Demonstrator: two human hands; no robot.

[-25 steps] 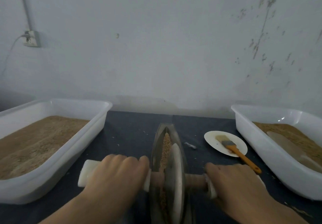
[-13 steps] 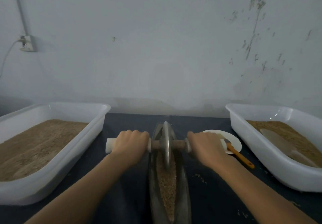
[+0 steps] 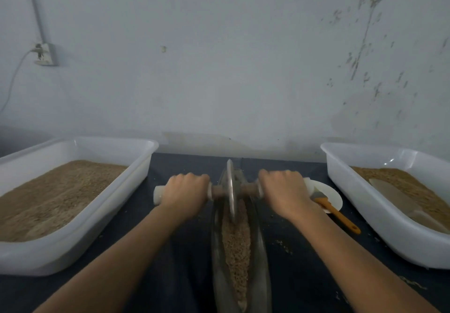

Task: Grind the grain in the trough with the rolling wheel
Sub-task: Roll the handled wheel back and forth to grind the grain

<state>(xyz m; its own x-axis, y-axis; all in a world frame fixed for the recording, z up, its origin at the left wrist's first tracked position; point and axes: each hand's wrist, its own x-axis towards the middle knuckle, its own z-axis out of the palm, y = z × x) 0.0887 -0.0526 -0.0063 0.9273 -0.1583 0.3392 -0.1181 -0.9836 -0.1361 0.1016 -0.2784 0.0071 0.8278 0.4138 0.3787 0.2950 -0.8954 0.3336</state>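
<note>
A: What do the hands have hold of?

B: The left hand and the right hand each curl tightly round one end of the axle handle.

A: And the rolling wheel?

B: Upright between the hands, at the far end of the trough. The grain lies in the trough, nearer the person than the hands.

A: Anything else?

B: A brush on a plate, just right of the right hand.

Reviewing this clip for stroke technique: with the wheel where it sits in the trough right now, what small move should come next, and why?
Probably pull the wheel back toward the body. It stands at the far end of the trough, with the left hand and right hand gripping the axle handles, arms stretched out. Most of the grain lies in the near part, looking coarse.
</note>
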